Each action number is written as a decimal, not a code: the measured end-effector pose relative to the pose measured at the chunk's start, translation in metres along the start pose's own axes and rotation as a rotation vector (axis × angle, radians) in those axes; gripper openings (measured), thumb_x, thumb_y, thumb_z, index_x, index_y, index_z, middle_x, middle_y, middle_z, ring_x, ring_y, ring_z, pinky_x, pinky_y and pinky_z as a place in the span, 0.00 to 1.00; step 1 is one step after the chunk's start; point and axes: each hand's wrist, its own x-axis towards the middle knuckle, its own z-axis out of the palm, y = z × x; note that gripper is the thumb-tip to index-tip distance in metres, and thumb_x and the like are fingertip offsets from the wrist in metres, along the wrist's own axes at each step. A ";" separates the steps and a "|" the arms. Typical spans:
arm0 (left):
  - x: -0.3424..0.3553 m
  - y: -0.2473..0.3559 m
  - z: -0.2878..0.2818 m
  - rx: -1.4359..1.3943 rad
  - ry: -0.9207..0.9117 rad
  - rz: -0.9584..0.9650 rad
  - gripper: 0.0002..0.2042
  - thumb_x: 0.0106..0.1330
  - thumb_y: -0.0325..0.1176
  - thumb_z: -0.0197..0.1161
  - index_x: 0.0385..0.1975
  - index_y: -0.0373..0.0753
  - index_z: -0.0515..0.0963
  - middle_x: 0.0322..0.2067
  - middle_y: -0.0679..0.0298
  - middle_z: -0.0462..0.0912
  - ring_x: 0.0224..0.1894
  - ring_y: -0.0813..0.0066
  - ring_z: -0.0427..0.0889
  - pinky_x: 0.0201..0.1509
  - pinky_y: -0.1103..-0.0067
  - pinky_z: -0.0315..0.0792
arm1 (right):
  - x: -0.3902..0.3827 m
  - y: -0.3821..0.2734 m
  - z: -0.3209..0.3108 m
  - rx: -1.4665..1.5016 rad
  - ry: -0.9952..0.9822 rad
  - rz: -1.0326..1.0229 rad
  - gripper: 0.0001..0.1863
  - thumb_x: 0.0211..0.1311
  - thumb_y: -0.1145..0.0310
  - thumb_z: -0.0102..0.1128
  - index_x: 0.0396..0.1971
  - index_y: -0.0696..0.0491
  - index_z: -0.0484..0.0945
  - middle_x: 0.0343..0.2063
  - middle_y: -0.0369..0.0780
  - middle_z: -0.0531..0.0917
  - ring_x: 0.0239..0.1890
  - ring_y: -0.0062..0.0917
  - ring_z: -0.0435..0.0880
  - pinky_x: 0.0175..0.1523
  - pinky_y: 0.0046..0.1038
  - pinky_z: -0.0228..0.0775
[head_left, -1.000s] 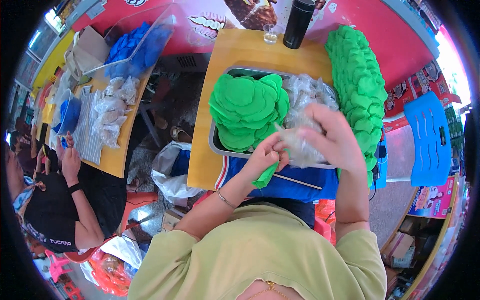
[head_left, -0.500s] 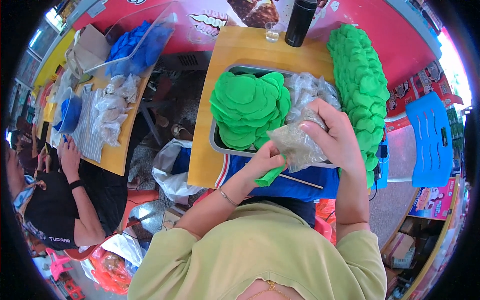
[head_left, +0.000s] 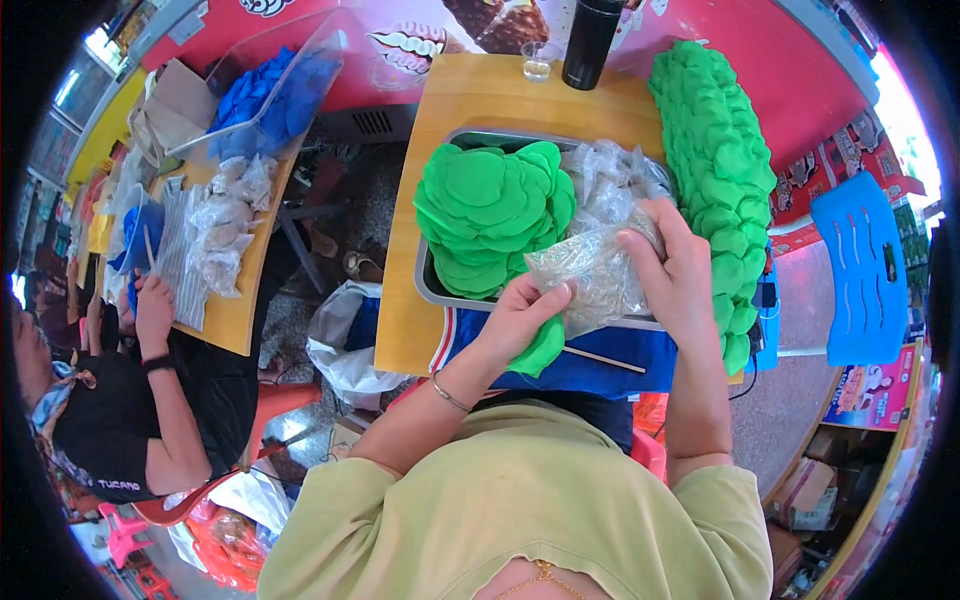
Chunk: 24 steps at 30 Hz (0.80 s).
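Note:
My left hand (head_left: 528,318) is closed on a small limp green fabric piece (head_left: 541,350), which hangs below the fingers. My right hand (head_left: 678,268) grips a clear plastic bag (head_left: 590,272) with pale greenish-brown contents that I cannot make out. The bag's lower left corner touches my left thumb and fingertips, over the top of the green piece. Both hands are above the near edge of a metal tray (head_left: 428,285). In the tray sit a heap of flat green pieces (head_left: 495,195) and, to its right, more filled clear bags (head_left: 610,178). A thin wooden stick (head_left: 606,360) lies on blue cloth (head_left: 655,372).
A long stack of green pieces (head_left: 715,170) runs along the table's right side. At the back stand a black flask (head_left: 592,45) and a small clear cup (head_left: 537,66). To the left, a co-worker's hand (head_left: 155,310) holds a stick beside a blue container (head_left: 143,238).
The bag has been tipped over, showing more of its broad side, and its corner meets my left fingers. At the left table, the co-worker's hand has risen with a stick.

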 end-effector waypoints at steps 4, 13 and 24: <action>-0.002 0.015 0.007 0.238 -0.049 0.126 0.08 0.61 0.30 0.59 0.38 0.37 0.78 0.34 0.72 0.80 0.36 0.86 0.74 0.41 0.85 0.69 | -0.004 0.002 -0.004 0.185 0.004 -0.113 0.08 0.51 0.74 0.61 0.31 0.57 0.73 0.21 0.40 0.76 0.20 0.22 0.73 0.27 0.22 0.65; -0.007 0.055 0.013 0.613 -0.164 0.429 0.07 0.56 0.25 0.62 0.34 0.34 0.78 0.31 0.65 0.79 0.33 0.79 0.76 0.39 0.83 0.69 | -0.008 0.004 -0.002 0.188 0.207 -0.161 0.09 0.47 0.75 0.63 0.29 0.58 0.73 0.21 0.39 0.76 0.21 0.19 0.74 0.29 0.20 0.66; -0.002 0.046 0.016 0.337 -0.103 0.053 0.18 0.55 0.24 0.62 0.47 0.35 0.72 0.42 0.68 0.77 0.43 0.84 0.74 0.47 0.83 0.69 | -0.009 -0.003 0.005 0.120 0.165 -0.107 0.11 0.50 0.71 0.64 0.31 0.57 0.73 0.21 0.41 0.77 0.20 0.24 0.75 0.28 0.23 0.68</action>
